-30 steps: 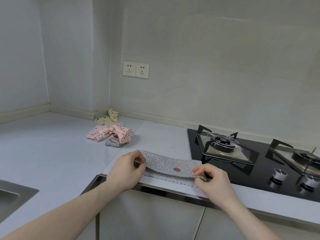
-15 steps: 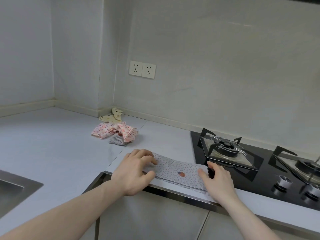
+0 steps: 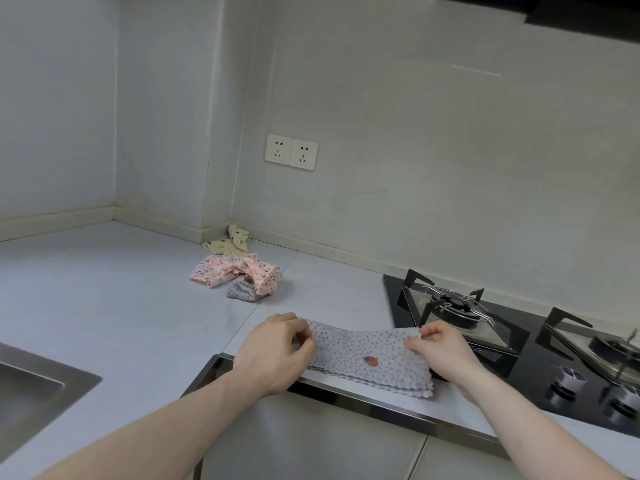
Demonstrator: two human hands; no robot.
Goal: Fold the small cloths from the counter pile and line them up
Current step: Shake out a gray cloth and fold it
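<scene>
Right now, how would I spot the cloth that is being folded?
Find the black gas hob on the right of the counter. Just left of it, at the counter's front edge, lies a grey speckled cloth held at both ends by the left hand and right hand. Unlike the crumpled pile behind, it lies flat with one orange spot.

The surface lay wide and bare to the left of the left hand, and it ended at the sink near the front edge. Behind the hands sat a little pile of cloths near the wall corner, with bare room between the pile and the spotted cloth. To the right, the stove with its raised metal racks and knobs stood just beside the right hand and blocked that side.
</scene>
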